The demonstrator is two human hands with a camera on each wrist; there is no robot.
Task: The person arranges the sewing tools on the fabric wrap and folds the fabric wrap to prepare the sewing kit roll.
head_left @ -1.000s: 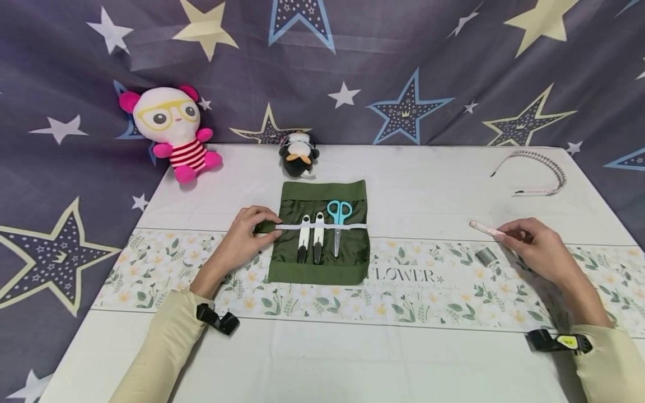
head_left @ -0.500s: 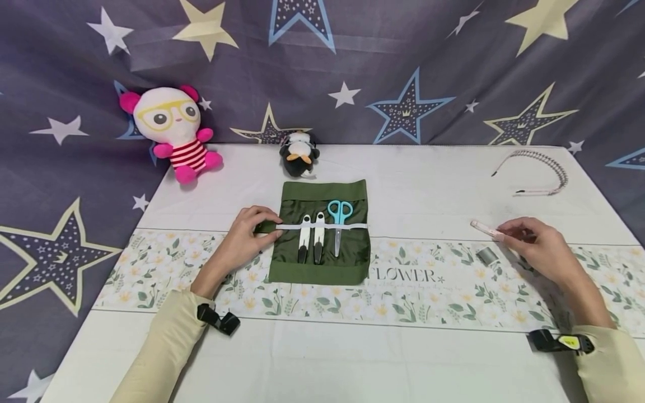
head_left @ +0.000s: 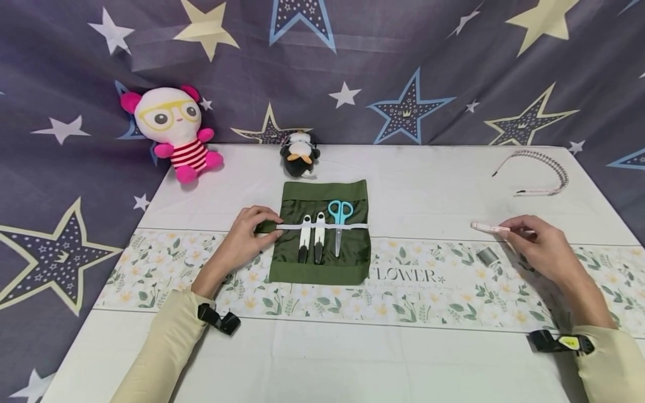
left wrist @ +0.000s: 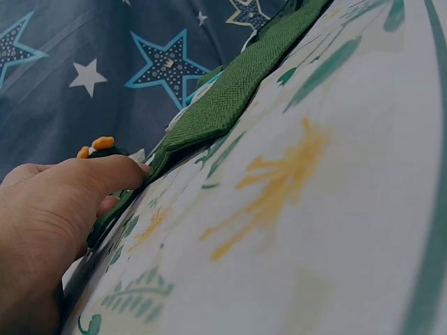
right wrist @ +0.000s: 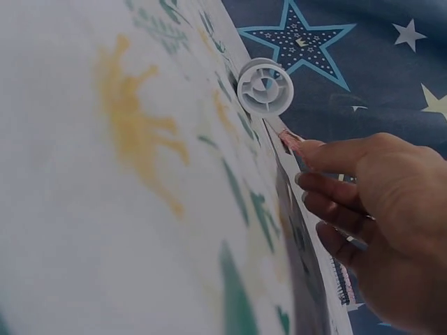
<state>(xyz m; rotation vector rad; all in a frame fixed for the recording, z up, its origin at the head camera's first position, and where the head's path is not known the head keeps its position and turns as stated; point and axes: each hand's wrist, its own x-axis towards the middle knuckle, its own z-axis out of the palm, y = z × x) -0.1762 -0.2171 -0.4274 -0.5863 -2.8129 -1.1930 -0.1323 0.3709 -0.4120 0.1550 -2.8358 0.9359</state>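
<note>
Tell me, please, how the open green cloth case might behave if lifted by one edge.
The case would probably flop, as its dark lining looks soft and wrinkled. The blue-handled scissors, lying near one side, may make it sag there. They might also slip, since only a narrow white band visibly crosses them.

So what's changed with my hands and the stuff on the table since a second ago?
Only a little: the strip in your right hand has swung more level in the head view, its held end moving up. Nothing was picked up or let go. Your left hand still pinches the pouch edge; the scissors and spool stayed put.
</note>
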